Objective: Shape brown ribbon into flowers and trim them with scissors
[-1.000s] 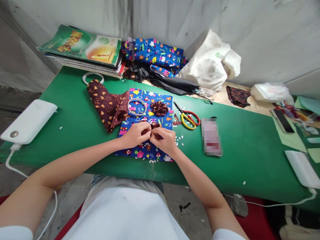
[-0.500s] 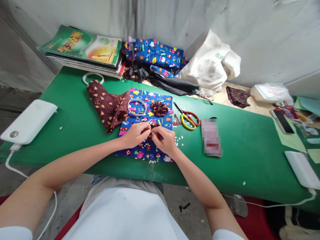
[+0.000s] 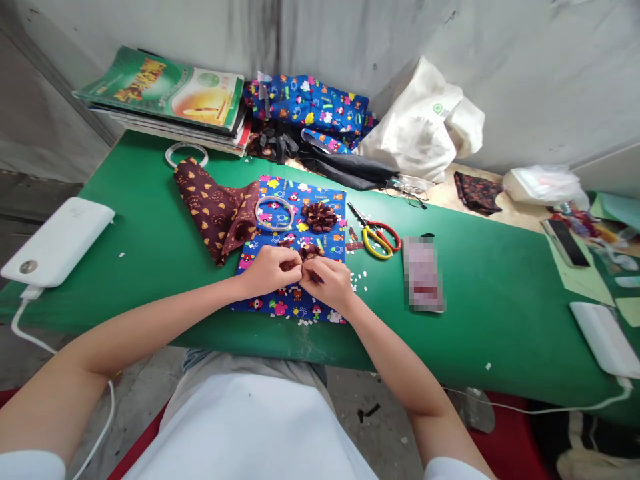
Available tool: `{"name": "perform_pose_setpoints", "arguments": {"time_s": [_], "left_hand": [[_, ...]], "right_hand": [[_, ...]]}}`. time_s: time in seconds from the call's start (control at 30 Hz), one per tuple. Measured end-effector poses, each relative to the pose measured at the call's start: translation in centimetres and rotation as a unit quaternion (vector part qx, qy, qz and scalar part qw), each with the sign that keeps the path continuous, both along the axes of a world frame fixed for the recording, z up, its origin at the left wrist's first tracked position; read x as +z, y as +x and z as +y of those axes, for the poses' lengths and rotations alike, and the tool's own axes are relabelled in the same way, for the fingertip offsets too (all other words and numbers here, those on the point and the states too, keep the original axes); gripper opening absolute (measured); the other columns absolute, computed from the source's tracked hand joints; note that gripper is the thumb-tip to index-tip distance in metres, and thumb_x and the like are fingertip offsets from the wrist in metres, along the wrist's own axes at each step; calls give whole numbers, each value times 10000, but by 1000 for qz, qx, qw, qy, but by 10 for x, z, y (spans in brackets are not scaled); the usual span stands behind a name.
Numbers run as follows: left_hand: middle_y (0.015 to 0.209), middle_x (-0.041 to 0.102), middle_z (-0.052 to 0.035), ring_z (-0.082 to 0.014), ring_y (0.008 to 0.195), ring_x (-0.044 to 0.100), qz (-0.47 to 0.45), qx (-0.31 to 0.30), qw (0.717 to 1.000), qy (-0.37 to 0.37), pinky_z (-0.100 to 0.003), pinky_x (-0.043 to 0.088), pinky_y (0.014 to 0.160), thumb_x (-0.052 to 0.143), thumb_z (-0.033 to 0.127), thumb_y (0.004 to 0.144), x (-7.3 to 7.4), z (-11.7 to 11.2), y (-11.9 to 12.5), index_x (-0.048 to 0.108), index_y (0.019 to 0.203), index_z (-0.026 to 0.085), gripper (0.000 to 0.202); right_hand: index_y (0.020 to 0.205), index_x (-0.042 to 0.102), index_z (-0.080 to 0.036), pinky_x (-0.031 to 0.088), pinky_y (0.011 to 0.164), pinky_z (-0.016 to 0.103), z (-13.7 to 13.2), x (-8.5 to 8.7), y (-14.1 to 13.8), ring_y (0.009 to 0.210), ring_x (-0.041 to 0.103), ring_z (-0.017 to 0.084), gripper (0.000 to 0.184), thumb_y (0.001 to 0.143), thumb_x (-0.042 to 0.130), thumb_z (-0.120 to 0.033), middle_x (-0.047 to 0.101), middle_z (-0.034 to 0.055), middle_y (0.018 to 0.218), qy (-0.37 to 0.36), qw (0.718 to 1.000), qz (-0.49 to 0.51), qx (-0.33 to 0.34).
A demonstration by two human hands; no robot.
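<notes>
My left hand (image 3: 275, 270) and my right hand (image 3: 326, 279) meet over a blue cartoon-print cloth (image 3: 255, 305), fingertips pinched together. Between and just behind them shows a brown patterned fabric piece (image 3: 311, 251), partly covered by the fingers. Both hands are closed on it. Farther back on the cloth lie a gathered brown fabric flower (image 3: 320, 217) and a roll of clear tape (image 3: 275, 214). A larger brown patterned cloth (image 3: 215, 210) lies to the left, overlapping the blue one. Scissors (image 3: 377, 235) with red and yellow handles rest to the right.
On the green table (image 3: 165, 280) are a white power bank (image 3: 63, 243) at left, a blurred-out flat item (image 3: 423, 275) and another white power bank (image 3: 603, 340) at right. Books (image 3: 165, 93), folded blue fabric (image 3: 315, 107) and a white bag (image 3: 415, 127) line the wall. Small paper scraps lie around.
My fingertips have shifted slightly toward me, and the left thumb has bent in to the right fingertips. More of the brown fabric piece now shows behind the fingers.
</notes>
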State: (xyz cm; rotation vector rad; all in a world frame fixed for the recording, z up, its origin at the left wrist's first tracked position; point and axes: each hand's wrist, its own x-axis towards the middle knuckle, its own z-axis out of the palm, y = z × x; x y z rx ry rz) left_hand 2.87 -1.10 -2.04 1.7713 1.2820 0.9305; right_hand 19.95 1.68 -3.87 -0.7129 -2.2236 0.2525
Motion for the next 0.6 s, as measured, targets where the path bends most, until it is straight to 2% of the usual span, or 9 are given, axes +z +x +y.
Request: {"name": "perform_pose_setpoints", "arguments": {"time_s": [0.27, 0.47, 0.6], "left_hand": [[492, 518, 43, -64, 495, 434, 9, -11, 1000, 20, -180, 334, 504, 523, 145, 682, 0, -1, 1, 568, 571, 151, 120], [484, 515, 43, -64, 480, 419, 7, -12, 1000, 17, -182, 332, 494, 513, 151, 677, 2, -1, 1, 560, 560, 153, 127], [476, 508, 45, -65, 478, 425, 15, -14, 1000, 17, -181, 327, 490, 518, 156, 675, 1, 0, 0, 554, 557, 153, 124]], "right_hand": [[644, 504, -238, 401, 501, 213, -1, 0, 0, 494, 480, 102, 155, 757, 536, -137, 549, -21, 535, 38, 999, 7, -1], [628, 502, -240, 400, 512, 225, -1, -3, 2, 505, 496, 107, 157, 760, 536, -162, 553, -15, 549, 1, 1000, -11, 1], [621, 500, -238, 397, 498, 224, 0, -4, 2, 490, 486, 102, 160, 759, 532, -164, 558, -16, 545, 12, 1000, -24, 3]]}}
